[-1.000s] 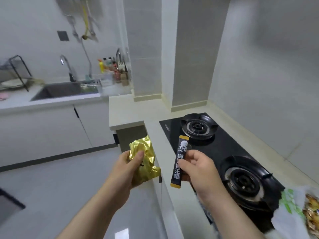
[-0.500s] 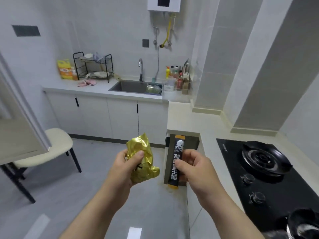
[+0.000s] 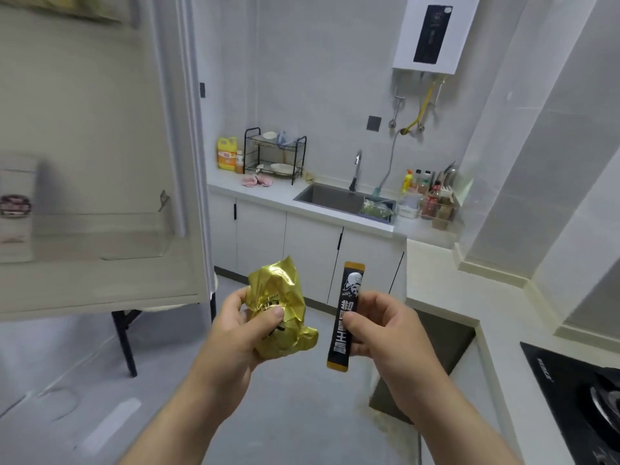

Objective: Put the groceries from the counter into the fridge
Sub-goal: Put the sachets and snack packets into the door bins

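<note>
Two raised hands: left hand (image 3: pixel 235 333) grips crumpled gold packet (image 3: pixel 280 310); right hand (image 3: pixel 385 327) pinches upright black sachet (image 3: pixel 345 317), long axis vertical.

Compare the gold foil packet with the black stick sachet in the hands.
Colour: the gold foil packet is shiny gold; the black stick sachet is black with orange ends and white print.
Shape: the packet is crumpled and bulky; the sachet is flat, narrow and long.
Grip: the left hand wraps around the packet; the right hand pinches the sachet, which stands nearly upright.
Both are held in the air beside the open fridge door.
</note>
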`<state>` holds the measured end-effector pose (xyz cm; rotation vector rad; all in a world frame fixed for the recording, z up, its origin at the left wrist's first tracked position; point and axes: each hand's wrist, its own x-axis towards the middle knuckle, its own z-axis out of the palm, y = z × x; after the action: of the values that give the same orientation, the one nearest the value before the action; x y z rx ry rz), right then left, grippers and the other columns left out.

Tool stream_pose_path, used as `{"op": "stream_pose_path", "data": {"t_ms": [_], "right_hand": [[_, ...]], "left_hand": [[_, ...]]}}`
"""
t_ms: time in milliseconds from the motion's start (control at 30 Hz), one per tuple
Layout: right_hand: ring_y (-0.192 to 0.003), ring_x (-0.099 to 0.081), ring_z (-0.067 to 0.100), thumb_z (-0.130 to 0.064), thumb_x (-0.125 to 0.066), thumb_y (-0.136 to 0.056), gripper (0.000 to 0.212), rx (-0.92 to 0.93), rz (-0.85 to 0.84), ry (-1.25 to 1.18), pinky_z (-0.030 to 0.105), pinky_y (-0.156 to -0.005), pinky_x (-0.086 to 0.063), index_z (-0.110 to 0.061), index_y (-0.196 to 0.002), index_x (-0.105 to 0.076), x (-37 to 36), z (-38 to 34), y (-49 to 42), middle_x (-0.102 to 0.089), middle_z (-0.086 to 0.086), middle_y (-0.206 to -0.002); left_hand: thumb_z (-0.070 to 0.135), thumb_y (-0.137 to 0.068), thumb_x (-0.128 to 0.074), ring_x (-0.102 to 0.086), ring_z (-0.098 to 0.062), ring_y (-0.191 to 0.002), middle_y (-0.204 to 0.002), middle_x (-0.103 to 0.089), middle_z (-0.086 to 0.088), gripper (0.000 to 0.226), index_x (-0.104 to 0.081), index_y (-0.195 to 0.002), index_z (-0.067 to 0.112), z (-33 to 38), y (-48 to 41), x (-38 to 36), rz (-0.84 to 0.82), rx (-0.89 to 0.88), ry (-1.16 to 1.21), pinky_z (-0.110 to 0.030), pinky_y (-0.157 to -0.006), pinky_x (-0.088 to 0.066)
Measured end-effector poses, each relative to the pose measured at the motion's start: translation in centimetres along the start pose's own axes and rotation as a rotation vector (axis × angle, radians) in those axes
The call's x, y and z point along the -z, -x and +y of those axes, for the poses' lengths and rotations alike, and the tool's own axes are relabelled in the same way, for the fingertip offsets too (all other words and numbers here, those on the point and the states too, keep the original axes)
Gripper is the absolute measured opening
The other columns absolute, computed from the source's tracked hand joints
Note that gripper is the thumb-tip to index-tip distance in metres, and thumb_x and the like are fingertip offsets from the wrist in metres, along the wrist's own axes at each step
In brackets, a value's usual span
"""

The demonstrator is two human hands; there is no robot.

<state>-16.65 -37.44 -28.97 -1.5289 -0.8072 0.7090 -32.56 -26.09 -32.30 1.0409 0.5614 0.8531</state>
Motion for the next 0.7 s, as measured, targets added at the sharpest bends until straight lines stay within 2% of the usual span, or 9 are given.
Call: {"op": "stream_pose_path", "data": {"t_ms": [167,267,333,433,500,600,700], "right_hand": [[-0.078,-0.072,0.017,-0.005,-0.064,-0.092,0.012,0.056,-0.098,-0.021,0.026,-0.064,-0.057,-0.015,-0.098,-0.069,-5.3,-1.4,-1.8,-0.074,0.000,-0.082],[-0.074,-0.071,0.016,-0.005,-0.063,-0.092,0.012,0.075,-0.165,-0.042,0.028,-0.064,-0.057,-0.014,-0.096,-0.070,-8.1,-1.9,-2.7,-0.074,0.000,-0.080],[-0.069,-0.070,0.014,-0.003,-0.063,-0.092,0.014,0.084,-0.212,-0.072,0.027,-0.060,-0.055,-0.014,-0.093,-0.071,-9.7,-2.3,-3.3,-0.074,0.001,-0.078],[-0.061,-0.067,0.014,0.002,-0.063,-0.091,0.015,0.076,-0.291,-0.147,0.023,-0.050,-0.052,-0.008,-0.092,-0.072,-12.0,-3.0,-4.2,-0.074,0.005,-0.075],[-0.061,-0.067,0.018,0.004,-0.063,-0.090,0.014,0.077,-0.347,-0.184,0.025,-0.048,-0.052,-0.006,-0.092,-0.072,-13.3,-3.5,-5.0,-0.074,0.009,-0.077],[-0.065,-0.068,0.026,0.001,-0.064,-0.090,0.013,0.095,-0.431,-0.182,0.037,-0.056,-0.055,-0.009,-0.090,-0.073,-15.1,-4.2,-6.1,-0.075,0.012,-0.081],[-0.068,-0.068,0.026,0.001,-0.064,-0.090,0.014,0.104,-0.518,-0.181,0.037,-0.057,-0.056,-0.009,-0.087,-0.073,-16.7,-5.2,-7.5,-0.075,0.014,-0.083]], "left_hand": [[0.018,-0.065,-0.072,-0.073,-0.025,-0.085,-0.094,-0.075,-0.005,0.056,-0.055,-0.117,0.018,3.3,0.3,4.2,0.109,-0.111,-0.039,-0.034,-0.064,-0.059],[0.013,-0.066,-0.085,-0.073,-0.027,-0.088,-0.099,-0.074,-0.009,0.059,-0.056,-0.117,0.016,4.9,0.8,6.4,0.185,-0.150,-0.074,-0.036,-0.066,-0.060],[0.015,-0.068,-0.084,-0.073,-0.028,-0.087,-0.098,-0.074,-0.010,0.056,-0.057,-0.118,0.012,5.9,1.2,7.6,0.236,-0.185,-0.095,-0.034,-0.064,-0.059],[0.017,-0.068,-0.075,-0.073,-0.026,-0.080,-0.094,-0.075,-0.010,0.050,-0.058,-0.115,0.009,7.2,1.8,9.2,0.333,-0.230,-0.112,-0.027,-0.054,-0.055],[0.019,-0.066,-0.072,-0.073,-0.026,-0.081,-0.095,-0.075,-0.011,0.052,-0.058,-0.115,0.008,7.9,2.1,10.0,0.399,-0.250,-0.125,-0.034,-0.060,-0.058],[0.022,-0.065,-0.073,-0.073,-0.029,-0.089,-0.099,-0.075,-0.011,0.055,-0.059,-0.116,0.008,9.0,2.6,11.0,0.496,-0.290,-0.157,-0.044,-0.077,-0.059],[0.024,-0.065,-0.076,-0.072,-0.032,-0.093,-0.101,-0.075,-0.011,0.057,-0.059,-0.117,0.009,10.2,3.0,11.7,0.571,-0.335,-0.193,-0.049,-0.083,-0.057]]}}
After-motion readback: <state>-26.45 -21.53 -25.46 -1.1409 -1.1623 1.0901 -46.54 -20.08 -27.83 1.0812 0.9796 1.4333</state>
